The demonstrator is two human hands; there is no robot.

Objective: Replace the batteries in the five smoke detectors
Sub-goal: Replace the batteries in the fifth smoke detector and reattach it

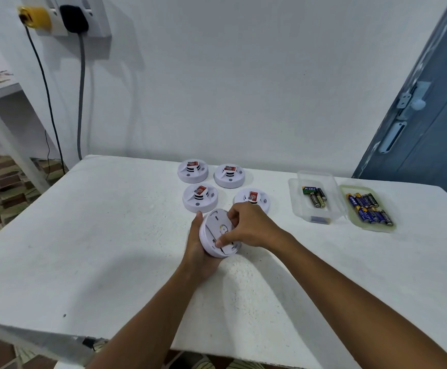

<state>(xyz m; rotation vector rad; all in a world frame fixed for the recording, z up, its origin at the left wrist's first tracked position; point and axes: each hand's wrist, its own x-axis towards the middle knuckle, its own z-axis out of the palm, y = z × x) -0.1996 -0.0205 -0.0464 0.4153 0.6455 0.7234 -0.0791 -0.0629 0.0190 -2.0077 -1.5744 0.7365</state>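
A smoke detector (218, 233) is cradled back-up above the table (110, 235) in the curled left hand (198, 251), while its rear plate is pinched at the edge by the right hand (246, 227). If the plate is forced, the detector could be dropped onto the four detectors (199, 198) just behind; farther right, the mixed batteries (368, 209) could be confused.
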